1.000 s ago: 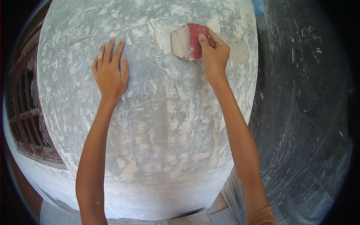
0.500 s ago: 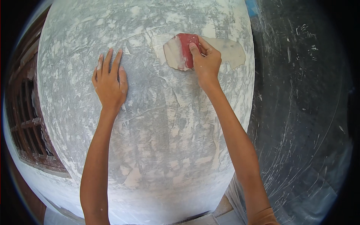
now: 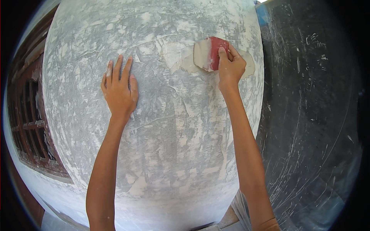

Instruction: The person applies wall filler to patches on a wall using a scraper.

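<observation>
My right hand [image 3: 232,71] is closed round a red putty scraper [image 3: 219,53], thumb on its near face. Pale putty coats the scraper's left part, which lies against the wall [image 3: 154,134]. Under and around it spreads a smooth, wet-looking putty patch [image 3: 248,66], reaching out to the right of the hand and a little to the left of the blade. My left hand [image 3: 120,90] rests flat on the wall at the left, fingers spread, holding nothing. The wall is rough, mottled grey and white, with ridges of older filler.
A brown wooden window frame with bars [image 3: 32,119] stands at the left. Beyond the wall's right edge hangs a dark sheet [image 3: 308,115] splashed with white, with a blue patch [image 3: 263,16] at its top. Clear plastic [image 3: 241,206] lies gathered at the wall's lower right corner.
My right hand has slid the scraper rightward across the wall, leaving a thin smear of putty to its left. My left hand stays flat on the wall; the whole view has shifted slightly.
</observation>
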`<state>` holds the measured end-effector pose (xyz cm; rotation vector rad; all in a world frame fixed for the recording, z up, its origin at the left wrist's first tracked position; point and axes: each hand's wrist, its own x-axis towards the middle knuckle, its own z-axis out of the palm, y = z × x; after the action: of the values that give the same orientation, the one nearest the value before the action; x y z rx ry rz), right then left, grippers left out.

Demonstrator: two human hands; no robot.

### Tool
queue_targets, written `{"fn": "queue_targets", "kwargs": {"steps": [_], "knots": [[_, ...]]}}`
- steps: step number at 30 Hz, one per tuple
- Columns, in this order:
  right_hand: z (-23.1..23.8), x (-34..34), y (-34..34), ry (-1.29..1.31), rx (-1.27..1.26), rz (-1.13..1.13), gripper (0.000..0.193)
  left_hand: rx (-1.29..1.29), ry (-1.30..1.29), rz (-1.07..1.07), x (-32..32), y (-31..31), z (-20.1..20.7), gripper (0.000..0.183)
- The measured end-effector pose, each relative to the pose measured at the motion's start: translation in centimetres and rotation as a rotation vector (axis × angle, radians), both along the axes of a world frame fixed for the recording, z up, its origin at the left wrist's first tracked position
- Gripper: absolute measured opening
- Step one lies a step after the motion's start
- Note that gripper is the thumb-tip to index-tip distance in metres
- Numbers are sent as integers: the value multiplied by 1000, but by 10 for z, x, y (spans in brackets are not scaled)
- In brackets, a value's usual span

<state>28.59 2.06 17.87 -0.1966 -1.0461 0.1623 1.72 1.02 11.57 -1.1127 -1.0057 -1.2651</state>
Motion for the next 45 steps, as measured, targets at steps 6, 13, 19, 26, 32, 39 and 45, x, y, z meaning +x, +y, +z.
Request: {"fn": "queue_targets", "kwargs": {"steps": [6, 13, 19, 26, 32, 39, 45], "knots": [[9, -34, -6, -181, 50, -60, 37, -37, 14, -27, 6, 0, 2, 46], [-1, -3, -7, 125, 43, -67, 35, -10, 7, -25, 3, -1, 0, 46], [2, -50, -8, -197, 28, -34, 36, -7, 8, -36, 3, -1, 0, 48], [-1, 6, -7, 216, 31, 13, 33, -28, 0, -11, 2, -5, -2, 47], [9, -40, -4, -138, -24, 20, 34, -42, 2, -26, 4, -2, 0, 46], [8, 22, 12, 148, 61, -87, 36, -9, 8, 10, 2, -3, -1, 46], [11, -10, -2, -38, 3, 37, 36, -20, -4, -42, 7, 0, 0, 45]]}}
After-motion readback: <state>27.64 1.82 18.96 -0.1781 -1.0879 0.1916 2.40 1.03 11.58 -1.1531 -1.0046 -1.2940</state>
